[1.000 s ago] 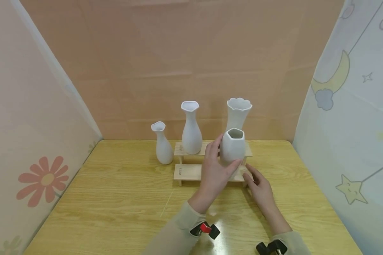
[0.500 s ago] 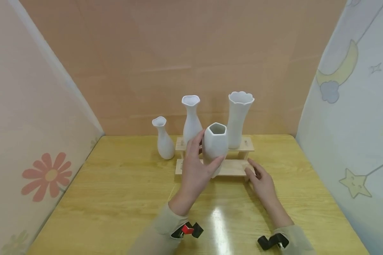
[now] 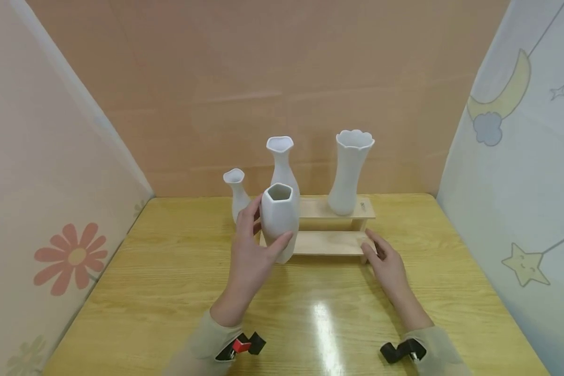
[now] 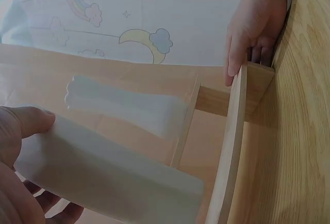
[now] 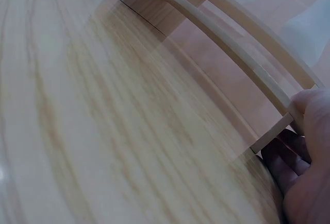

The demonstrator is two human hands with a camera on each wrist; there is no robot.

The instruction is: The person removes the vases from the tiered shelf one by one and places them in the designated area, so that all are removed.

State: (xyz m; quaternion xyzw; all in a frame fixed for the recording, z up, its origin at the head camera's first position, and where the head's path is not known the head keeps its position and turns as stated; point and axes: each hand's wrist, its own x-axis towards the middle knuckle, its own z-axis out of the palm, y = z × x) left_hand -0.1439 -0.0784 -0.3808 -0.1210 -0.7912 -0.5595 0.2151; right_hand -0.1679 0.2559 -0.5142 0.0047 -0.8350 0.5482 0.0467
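Note:
A white vase with a five-sided mouth (image 3: 280,219) is gripped by my left hand (image 3: 249,256), thumb on the near side and fingers round the left. It hangs before the left part of a two-tier wooden stand (image 3: 331,243); in the left wrist view its base is just short of the lower board. My right hand (image 3: 389,267) holds the right end of that lower board, thumb on top and the other fingers at the end support. The left wrist view shows this right hand (image 4: 258,28) too. Part of the stand's left end is hidden behind the held vase.
On the upper board stand a slim-necked white vase (image 3: 282,162) at left and a scalloped-rim white vase (image 3: 350,172) at right. A smaller white vase (image 3: 238,196) stands on the wooden table (image 3: 169,282), left of the stand. Printed cloth walls (image 3: 493,183) enclose the sides.
My left hand has carried the five-sided vase leftward from the stand's right side to its left part. My right hand stays at the lower board's right end. The head view has shifted slightly.

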